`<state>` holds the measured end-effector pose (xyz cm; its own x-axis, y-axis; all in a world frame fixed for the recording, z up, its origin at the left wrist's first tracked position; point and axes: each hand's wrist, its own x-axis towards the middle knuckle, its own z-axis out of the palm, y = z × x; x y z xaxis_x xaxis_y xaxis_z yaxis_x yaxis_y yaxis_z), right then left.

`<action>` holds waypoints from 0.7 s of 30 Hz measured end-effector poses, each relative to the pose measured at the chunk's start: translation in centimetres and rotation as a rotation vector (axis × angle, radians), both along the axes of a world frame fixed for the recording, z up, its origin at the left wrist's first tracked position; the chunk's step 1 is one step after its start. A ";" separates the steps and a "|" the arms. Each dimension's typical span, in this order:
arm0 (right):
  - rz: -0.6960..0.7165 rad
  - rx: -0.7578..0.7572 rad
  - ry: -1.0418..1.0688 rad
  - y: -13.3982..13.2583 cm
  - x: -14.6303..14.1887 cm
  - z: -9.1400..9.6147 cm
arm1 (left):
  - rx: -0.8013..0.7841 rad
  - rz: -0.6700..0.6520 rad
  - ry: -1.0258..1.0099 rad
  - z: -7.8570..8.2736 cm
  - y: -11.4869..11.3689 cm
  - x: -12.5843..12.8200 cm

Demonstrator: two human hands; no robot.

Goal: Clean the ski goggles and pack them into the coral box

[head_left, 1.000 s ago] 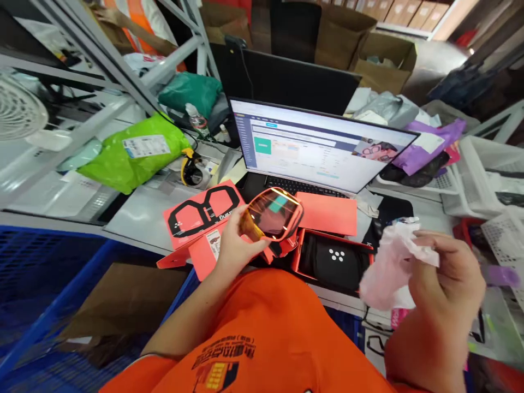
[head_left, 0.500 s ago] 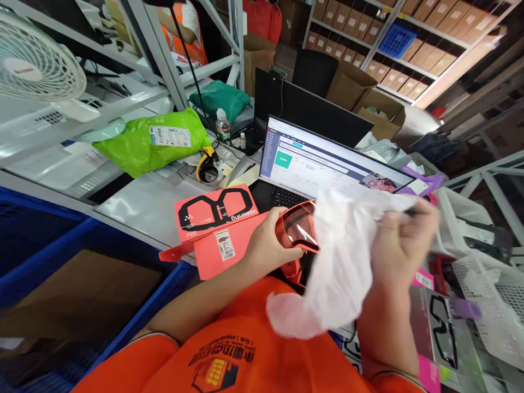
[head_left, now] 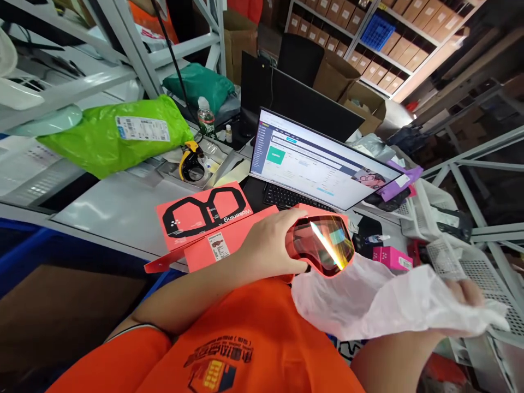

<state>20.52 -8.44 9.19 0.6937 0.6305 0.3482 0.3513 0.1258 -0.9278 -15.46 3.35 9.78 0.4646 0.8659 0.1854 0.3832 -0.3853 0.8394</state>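
Note:
My left hand (head_left: pixel 273 240) grips a pair of goggles (head_left: pixel 323 245) by one side, its fingers wrapped round the coral frame. The mirrored lens faces up and reflects a yellow-orange streak. At the right, my right hand (head_left: pixel 466 295) is closed on a crumpled sheet of white wrapping (head_left: pixel 368 305), which covers most of the fingers. The wrapping stretches across from below the goggles. Under my left forearm lies an opened coral box (head_left: pixel 204 215) with a black goggle outline printed on it, its lower panel (head_left: pixel 241 229) bearing a white label.
A monitor (head_left: pixel 319 158) and keyboard (head_left: pixel 297 197) stand ahead. Left of them are a green parcel (head_left: pixel 123 136), a yellow-black tape dispenser (head_left: pixel 192 161) and a bottle (head_left: pixel 206 117). To the right are a pink box (head_left: pixel 391 256) and white baskets (head_left: pixel 446 259).
My right hand has moved right and down, drawing the white wrapping off to the right. The goggles have moved slightly right, and their lens now shows uncovered.

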 end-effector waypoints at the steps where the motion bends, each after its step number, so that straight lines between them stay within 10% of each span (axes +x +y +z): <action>1: 0.013 -0.037 0.041 -0.8 0.3 -0.4 | 0.015 -0.015 -0.005 0.1 0.0 -0.2; 7: 0.432 -0.207 0.083 -2.9 -2.4 -1.9 | 0.180 -0.176 -0.039 0.1 1.0 -1.1; 12: 0.268 0.234 -0.026 -1.4 -7.7 -1.2 | 0.313 -0.193 -0.071 -0.1 1.7 -1.2; 21: 0.205 0.423 -0.141 0.1 -11.6 -1.5 | 0.458 -0.200 -0.153 -0.1 2.0 -2.0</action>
<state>8.91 -8.37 7.71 0.4976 0.5322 0.6849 0.3987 0.5609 -0.7255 -17.46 5.35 9.64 0.5509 0.5768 0.6032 0.1504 -0.7795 0.6080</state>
